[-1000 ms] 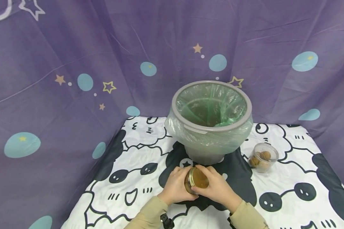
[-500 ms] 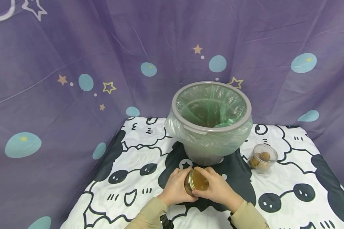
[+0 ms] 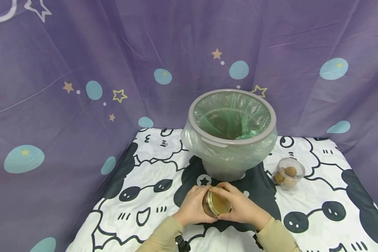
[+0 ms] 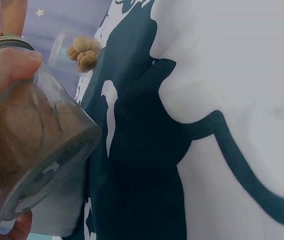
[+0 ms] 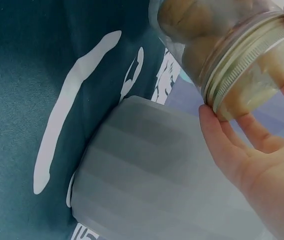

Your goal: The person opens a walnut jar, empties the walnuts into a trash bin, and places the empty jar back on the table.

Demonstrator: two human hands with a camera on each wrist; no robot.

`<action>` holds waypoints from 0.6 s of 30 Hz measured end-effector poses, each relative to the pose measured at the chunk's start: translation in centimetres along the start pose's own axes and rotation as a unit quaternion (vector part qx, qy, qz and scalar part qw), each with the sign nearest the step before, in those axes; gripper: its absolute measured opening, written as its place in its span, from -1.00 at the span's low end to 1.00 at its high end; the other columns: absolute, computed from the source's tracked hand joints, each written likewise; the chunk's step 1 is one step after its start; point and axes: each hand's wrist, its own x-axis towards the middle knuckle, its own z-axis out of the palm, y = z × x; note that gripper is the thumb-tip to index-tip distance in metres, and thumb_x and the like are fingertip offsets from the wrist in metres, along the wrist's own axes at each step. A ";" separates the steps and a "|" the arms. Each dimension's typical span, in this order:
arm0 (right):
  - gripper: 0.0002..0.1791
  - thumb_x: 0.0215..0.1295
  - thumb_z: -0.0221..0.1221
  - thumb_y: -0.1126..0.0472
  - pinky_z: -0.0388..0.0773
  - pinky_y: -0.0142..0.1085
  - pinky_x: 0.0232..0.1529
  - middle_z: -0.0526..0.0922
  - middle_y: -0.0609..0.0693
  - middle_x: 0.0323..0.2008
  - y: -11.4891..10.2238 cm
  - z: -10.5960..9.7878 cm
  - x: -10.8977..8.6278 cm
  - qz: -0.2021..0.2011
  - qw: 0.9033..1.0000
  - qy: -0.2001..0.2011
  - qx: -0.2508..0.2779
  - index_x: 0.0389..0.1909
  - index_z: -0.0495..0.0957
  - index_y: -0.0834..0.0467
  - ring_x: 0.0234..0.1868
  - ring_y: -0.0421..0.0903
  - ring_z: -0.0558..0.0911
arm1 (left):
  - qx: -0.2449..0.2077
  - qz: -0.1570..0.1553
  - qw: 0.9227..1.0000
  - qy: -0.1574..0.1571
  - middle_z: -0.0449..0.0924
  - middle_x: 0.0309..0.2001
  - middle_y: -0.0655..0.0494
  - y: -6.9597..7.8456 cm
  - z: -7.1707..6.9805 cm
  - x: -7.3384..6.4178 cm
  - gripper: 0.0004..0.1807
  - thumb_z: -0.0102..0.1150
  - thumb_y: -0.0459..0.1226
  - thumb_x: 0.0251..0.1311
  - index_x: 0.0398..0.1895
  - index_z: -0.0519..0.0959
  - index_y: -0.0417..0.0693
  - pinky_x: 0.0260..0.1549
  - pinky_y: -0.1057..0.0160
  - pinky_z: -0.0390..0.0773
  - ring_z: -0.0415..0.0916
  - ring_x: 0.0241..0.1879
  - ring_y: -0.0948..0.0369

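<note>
Right hand (image 3: 239, 206) shifted, jar (image 4: 37, 132) tilted, lid (image 3: 220, 202) rightward

The left sleeve (image 3: 163, 233) is light tan, with soft folds. Just beside the left sleeve is a small black thing (image 3: 183, 244). Across from the left sleeve, the right sleeve (image 3: 277, 237) is tan too, with a black bit (image 3: 257, 241) peeking out. Both hands (image 3: 193, 209) are bare.

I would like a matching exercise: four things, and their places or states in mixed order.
1. clear round glass jar
2. round grey plastic bin
3. clear plastic cup
4. right hand

A. lined with pale green plastic bag
B. grips the gold metal lid
C. right of bin, holds brown nuts
D. tilted, held in left hand

1-D; 2-A; 3-C; 4-B
</note>
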 end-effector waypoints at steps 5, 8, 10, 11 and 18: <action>-0.07 -0.10 0.47 0.01 0.56 0.00 -0.06 0.32 0.17 0.21 -0.1 0.4 -0.1 0.032 0.999 0.019 0.009 0.35 0.27 -0.03 0.16 0.15 0.41 | 0.003 -0.001 1.000 0.008 0.50 0.14 0.17 0.0 -0.1 0.1 0.07 0.52 0.10 -0.38 0.31 0.28 -0.02 0.05 0.13 0.43 0.39 -0.04 0.23; -0.05 -0.10 0.45 -0.08 0.55 -0.01 -0.04 0.33 0.14 0.20 -0.3 0.8 -0.1 0.057 0.997 0.053 0.003 0.36 0.25 -0.03 0.16 0.08 0.41 | 0.007 0.001 1.000 0.020 0.51 0.12 0.14 0.1 -0.2 0.2 0.07 0.51 0.10 -0.37 0.30 0.28 -0.06 0.05 0.12 0.44 0.39 -0.06 0.23; -0.06 -0.10 0.45 -0.08 0.54 -0.02 -0.03 0.36 0.10 0.17 -0.3 0.9 -0.1 0.063 0.995 0.072 -0.004 0.35 0.27 -0.01 0.13 0.03 0.43 | 0.012 0.005 1.000 0.029 0.52 0.10 0.14 0.2 -0.2 0.4 0.05 0.52 0.10 -0.38 0.28 0.30 -0.06 0.04 0.12 0.44 0.40 -0.07 0.23; -0.07 -0.10 0.45 -0.08 0.54 -0.04 -0.03 0.38 0.07 0.15 -0.3 1.0 -0.1 0.065 0.995 0.076 -0.007 0.34 0.28 0.01 0.11 0.00 0.44 | 0.014 0.007 0.999 0.033 0.53 0.09 0.13 0.2 -0.2 0.4 0.05 0.52 0.10 -0.39 0.27 0.31 -0.09 0.04 0.12 0.44 0.40 -0.07 0.22; -0.18 -0.06 0.41 -0.10 0.57 -0.19 -0.13 0.47 0.00 0.00 -0.4 1.0 -0.1 0.103 0.992 0.073 -0.027 0.26 0.38 0.05 -0.07 -0.13 0.49 | 0.012 0.010 0.999 0.039 0.52 0.10 0.14 0.1 0.0 0.2 0.05 0.55 0.08 -0.42 0.25 0.32 -0.06 0.04 0.09 0.44 0.41 -0.04 0.21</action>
